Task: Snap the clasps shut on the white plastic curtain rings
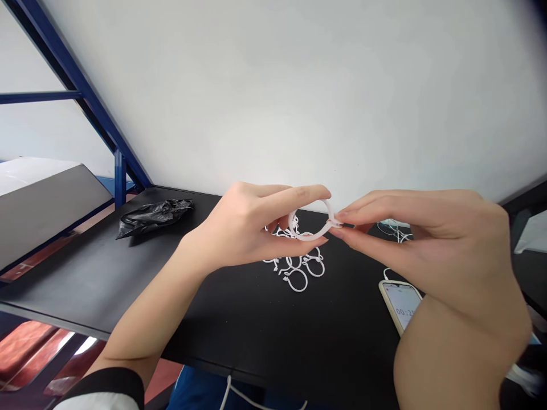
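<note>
A white plastic ring clip (314, 236) is held up above the black table between both hands. My left hand (265, 225) grips its round part, the index finger along the top and the thumb underneath. At the ring's right side, my right hand (410, 228) pinches the small clasp end between thumb and fingertips. Whether the clasp is fastened I cannot tell. Below and behind the hands, several similar white ring clips (298, 281) lie in a loose pile, partly hidden by my left hand.
A crumpled black plastic bag (154, 217) lies at the back left of the black table (252, 330). At the right, a phone (399, 304) showing a timer sits partly behind my right wrist, near a white cable (395, 229). Blue metal framing (121, 176) stands at the left.
</note>
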Available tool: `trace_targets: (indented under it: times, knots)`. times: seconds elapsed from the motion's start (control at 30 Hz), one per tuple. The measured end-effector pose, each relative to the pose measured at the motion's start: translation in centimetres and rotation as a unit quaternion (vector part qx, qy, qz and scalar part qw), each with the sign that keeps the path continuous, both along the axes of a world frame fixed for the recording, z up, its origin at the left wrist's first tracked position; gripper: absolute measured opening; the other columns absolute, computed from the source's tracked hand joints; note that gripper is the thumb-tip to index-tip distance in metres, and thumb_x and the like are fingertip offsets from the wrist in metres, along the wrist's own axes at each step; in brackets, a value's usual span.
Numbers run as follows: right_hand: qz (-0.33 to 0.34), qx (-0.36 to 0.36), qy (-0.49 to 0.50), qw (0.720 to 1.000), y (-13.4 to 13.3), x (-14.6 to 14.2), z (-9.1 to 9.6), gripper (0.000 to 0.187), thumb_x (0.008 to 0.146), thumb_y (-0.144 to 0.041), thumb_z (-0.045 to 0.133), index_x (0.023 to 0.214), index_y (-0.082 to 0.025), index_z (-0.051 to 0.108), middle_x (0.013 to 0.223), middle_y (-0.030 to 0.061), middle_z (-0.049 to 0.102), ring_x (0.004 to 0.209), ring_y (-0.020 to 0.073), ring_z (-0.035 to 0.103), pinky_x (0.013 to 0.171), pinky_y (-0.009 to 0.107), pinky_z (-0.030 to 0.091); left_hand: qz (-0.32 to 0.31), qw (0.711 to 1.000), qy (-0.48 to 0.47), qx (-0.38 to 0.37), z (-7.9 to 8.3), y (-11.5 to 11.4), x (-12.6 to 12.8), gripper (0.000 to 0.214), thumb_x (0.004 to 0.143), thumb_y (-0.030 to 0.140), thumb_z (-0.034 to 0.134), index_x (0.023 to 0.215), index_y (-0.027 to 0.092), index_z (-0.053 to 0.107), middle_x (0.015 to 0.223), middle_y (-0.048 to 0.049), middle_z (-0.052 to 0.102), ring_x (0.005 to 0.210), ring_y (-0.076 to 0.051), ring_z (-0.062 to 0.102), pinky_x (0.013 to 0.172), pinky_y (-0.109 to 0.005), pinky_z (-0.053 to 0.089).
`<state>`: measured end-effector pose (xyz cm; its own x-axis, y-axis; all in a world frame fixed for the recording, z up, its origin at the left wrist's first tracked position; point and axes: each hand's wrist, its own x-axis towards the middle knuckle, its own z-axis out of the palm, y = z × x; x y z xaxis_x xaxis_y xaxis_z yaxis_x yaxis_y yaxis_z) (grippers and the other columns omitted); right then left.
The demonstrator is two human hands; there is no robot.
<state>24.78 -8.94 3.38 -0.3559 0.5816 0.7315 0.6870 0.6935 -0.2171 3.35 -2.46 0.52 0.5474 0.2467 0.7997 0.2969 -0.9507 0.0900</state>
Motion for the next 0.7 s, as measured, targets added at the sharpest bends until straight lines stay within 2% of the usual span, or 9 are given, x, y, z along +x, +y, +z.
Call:
trace_targets:
  times: [0.13, 0.37, 0.7]
  knots:
    - [-0.008, -0.005, 0.004, 1.0, 0.0, -0.2, 0.08, 0.016, 0.082, -0.014, 0.07, 0.076, -0.028, 0.065, 0.073, -0.007, 0.072, 0.064, 0.0144, 0.07, 0.056, 0.026, 0.054, 0.012, 1.0, 0.003, -0.004, -0.02, -0.08, -0.01, 0.027, 0.086, 0.036, 0.066, 0.11, 0.024, 0.063, 0.061, 0.0059, 0.057, 0.049, -0.005, 0.05, 0.052, -0.016, 0.041]
    - [-0.01, -0.01, 0.002, 1.0, -0.04, -0.36, 0.18, 0.015, 0.082, -0.016, 0.07, 0.076, -0.029, 0.066, 0.071, -0.0078, 0.071, 0.058, 0.0132, 0.066, 0.054, 0.028, 0.052, -0.002, 1.0, -0.006, -0.007, -0.1, 0.01, -0.01, 0.028, 0.084, 0.035, 0.068, 0.11, 0.024, 0.063, 0.06, 0.0066, 0.057, 0.049, -0.005, 0.049, 0.053, -0.016, 0.04]
    - [0.001, -0.012, -0.007, 1.0, 0.08, -0.48, 0.32, 0.015, 0.083, -0.014, 0.068, 0.078, -0.027, 0.065, 0.068, -0.0087, 0.068, 0.054, 0.0088, 0.062, 0.052, 0.024, 0.048, -0.007, 1.0, -0.002, -0.014, 0.0, 0.03, -0.07, 0.031, 0.084, 0.039, 0.069, 0.11, 0.024, 0.063, 0.059, 0.0058, 0.053, 0.048, -0.006, 0.046, 0.049, -0.018, 0.039]
